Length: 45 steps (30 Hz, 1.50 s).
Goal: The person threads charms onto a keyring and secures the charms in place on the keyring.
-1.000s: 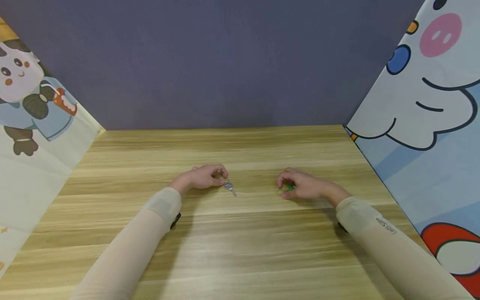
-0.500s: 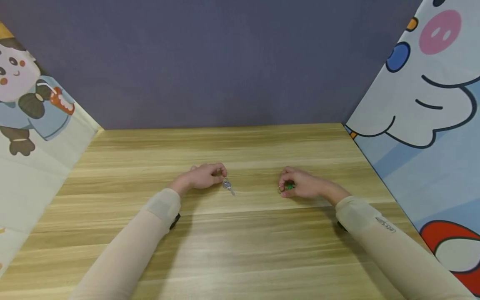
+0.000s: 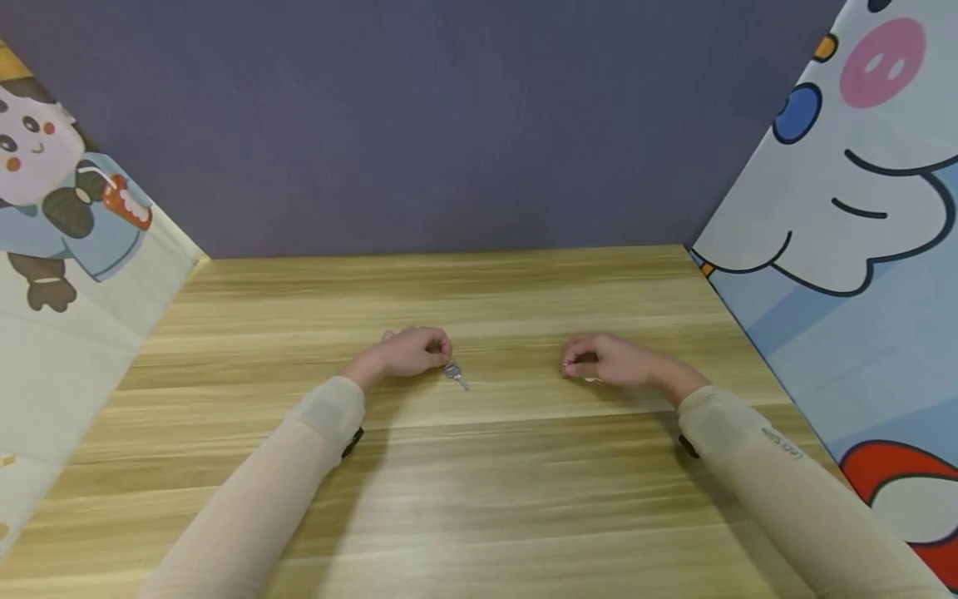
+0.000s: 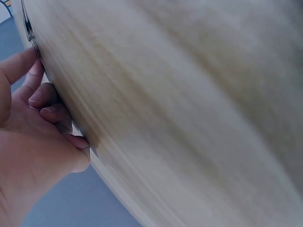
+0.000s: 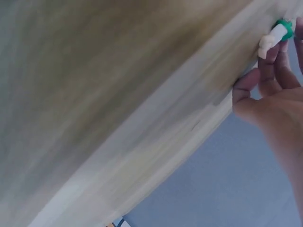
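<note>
Left hand [image 3: 408, 353] pinches a key [image 3: 453, 372] slanting rightward and nearward; right hand [image 3: 612, 361] holds a white-green charm [image 5: 274, 38].

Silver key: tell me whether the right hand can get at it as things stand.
Probably yes: nothing shows between the right hand and the silver key. But the left hand holds one end, and the right seems occupied with a green-and-white trinket.

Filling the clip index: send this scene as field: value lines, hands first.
left hand: pinches key near its head
right hand: holds charm
charm colors: green, white, cream
hands: apart, both over table
table finish: wood grain
back: dark panel
sides: cartoon prints
</note>
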Each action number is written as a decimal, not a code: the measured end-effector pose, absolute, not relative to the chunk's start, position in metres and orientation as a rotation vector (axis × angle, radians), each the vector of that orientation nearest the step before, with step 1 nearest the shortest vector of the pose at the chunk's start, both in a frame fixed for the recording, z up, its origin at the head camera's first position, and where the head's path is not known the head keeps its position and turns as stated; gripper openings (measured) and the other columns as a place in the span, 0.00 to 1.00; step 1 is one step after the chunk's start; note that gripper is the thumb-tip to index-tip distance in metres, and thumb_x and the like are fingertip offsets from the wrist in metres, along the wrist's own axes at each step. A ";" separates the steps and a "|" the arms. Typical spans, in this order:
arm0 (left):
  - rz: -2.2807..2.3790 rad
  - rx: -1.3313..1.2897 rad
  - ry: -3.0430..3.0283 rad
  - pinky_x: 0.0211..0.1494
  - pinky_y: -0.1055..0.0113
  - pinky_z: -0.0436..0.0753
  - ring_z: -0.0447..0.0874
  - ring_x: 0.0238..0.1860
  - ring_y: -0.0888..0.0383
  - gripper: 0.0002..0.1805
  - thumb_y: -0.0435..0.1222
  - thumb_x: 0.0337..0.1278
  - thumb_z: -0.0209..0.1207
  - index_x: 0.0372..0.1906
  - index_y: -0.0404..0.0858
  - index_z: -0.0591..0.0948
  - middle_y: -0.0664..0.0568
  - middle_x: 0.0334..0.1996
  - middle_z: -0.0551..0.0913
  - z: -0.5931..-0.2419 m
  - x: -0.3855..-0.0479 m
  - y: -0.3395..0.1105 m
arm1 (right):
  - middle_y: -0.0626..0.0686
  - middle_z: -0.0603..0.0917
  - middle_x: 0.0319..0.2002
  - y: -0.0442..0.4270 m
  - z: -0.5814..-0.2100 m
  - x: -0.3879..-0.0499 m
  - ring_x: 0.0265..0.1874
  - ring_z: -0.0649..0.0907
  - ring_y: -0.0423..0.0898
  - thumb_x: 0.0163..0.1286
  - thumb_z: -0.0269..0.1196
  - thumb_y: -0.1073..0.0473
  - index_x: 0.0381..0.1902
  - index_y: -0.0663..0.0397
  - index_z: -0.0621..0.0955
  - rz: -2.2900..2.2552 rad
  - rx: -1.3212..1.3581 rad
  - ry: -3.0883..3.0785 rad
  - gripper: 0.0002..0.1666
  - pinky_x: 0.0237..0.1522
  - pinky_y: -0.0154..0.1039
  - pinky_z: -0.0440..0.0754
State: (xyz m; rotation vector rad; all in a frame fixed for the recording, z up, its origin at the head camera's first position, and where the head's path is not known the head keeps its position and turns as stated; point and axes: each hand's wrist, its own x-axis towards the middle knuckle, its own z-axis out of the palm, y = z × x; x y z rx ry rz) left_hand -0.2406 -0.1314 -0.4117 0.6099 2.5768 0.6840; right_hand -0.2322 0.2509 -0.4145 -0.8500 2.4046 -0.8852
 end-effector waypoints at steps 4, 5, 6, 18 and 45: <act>0.685 0.589 2.591 0.65 0.44 0.63 0.80 0.50 0.52 0.09 0.42 0.82 0.54 0.45 0.46 0.83 0.55 0.45 0.88 -0.415 -0.240 -0.131 | 0.55 0.89 0.50 0.254 -0.412 -0.231 0.45 0.83 0.45 0.81 0.62 0.61 0.50 0.54 0.89 -0.926 -0.761 2.399 0.10 0.47 0.37 0.82; 0.703 0.579 2.590 0.65 0.43 0.63 0.80 0.50 0.53 0.09 0.42 0.83 0.53 0.45 0.45 0.82 0.54 0.45 0.88 -0.416 -0.239 -0.131 | 0.55 0.90 0.50 0.254 -0.412 -0.231 0.45 0.84 0.45 0.81 0.62 0.60 0.51 0.55 0.89 -0.941 -0.745 2.401 0.11 0.47 0.36 0.83; 0.723 0.571 2.594 0.67 0.43 0.63 0.79 0.50 0.53 0.09 0.41 0.84 0.52 0.46 0.44 0.82 0.54 0.45 0.87 -0.416 -0.238 -0.131 | 0.55 0.91 0.51 0.254 -0.411 -0.230 0.46 0.85 0.45 0.81 0.62 0.60 0.51 0.55 0.89 -0.954 -0.727 2.409 0.11 0.48 0.35 0.84; 1.276 0.621 2.729 0.43 0.60 0.79 0.80 0.40 0.50 0.05 0.32 0.82 0.54 0.44 0.36 0.77 0.44 0.40 0.85 -0.386 -0.225 -0.128 | 0.61 0.92 0.48 0.252 -0.400 -0.216 0.49 0.91 0.44 0.83 0.59 0.59 0.57 0.68 0.85 -1.399 -0.608 2.365 0.17 0.57 0.40 0.88; 1.740 0.621 2.239 0.47 0.57 0.93 0.94 0.37 0.55 0.13 0.23 0.67 0.65 0.54 0.27 0.86 0.32 0.44 0.91 -0.331 -0.187 -0.092 | 0.50 0.94 0.45 0.224 -0.340 -0.192 0.51 0.91 0.41 0.81 0.63 0.59 0.53 0.64 0.89 -1.563 -0.582 2.310 0.15 0.58 0.36 0.87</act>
